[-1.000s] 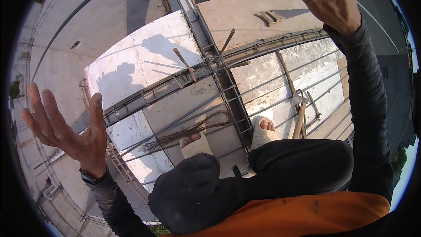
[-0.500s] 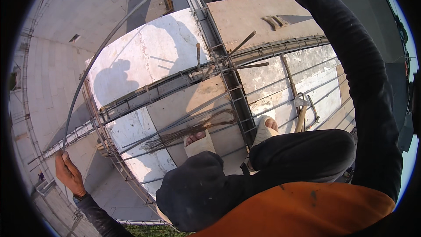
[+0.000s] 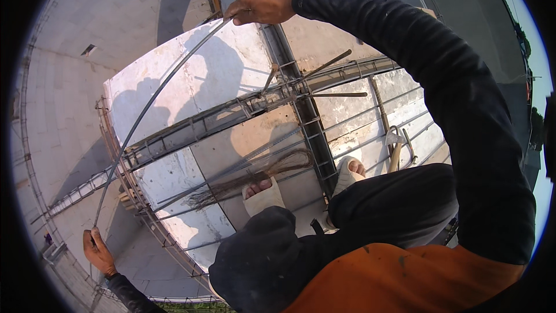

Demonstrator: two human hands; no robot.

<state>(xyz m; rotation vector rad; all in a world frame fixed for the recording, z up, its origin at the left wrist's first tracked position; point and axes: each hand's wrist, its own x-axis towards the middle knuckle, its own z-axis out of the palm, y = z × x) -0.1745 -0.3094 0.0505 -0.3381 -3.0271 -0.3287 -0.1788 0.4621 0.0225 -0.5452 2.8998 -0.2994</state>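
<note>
One long, thin grey rod (image 3: 149, 103) bows in a gentle curve between the two bare hands I watch through the head camera. The right hand (image 3: 263, 4), far out ahead of the body, grasps it at the upper end of that curve, fingers bent down around it. The left hand (image 3: 99, 252), low and out to the left, pinches it between thumb and fingers, and a thin length runs on below this grip. I cannot tell where the rod ends beyond the right hand.

Between the hands, beneath the rod, I see a pale panel (image 3: 191, 90) with shadows across it. Nearer the body than the right hand, a cage of reinforcing bars (image 3: 215, 117) runs crosswise and meets a dark channel (image 3: 318, 142) leading toward the body from below that hand. Around this crossing, rusty rods (image 3: 331, 62) stick out at a slant.

Well to the right of the left hand, a bundle of thin brown wire (image 3: 237, 184) lies just ahead of the left sandal (image 3: 265, 200). Farther right, past the right sandal (image 3: 346, 179), I find a wooden-handled hammer (image 3: 395, 153) beside a curved metal tool (image 3: 410, 146).
</note>
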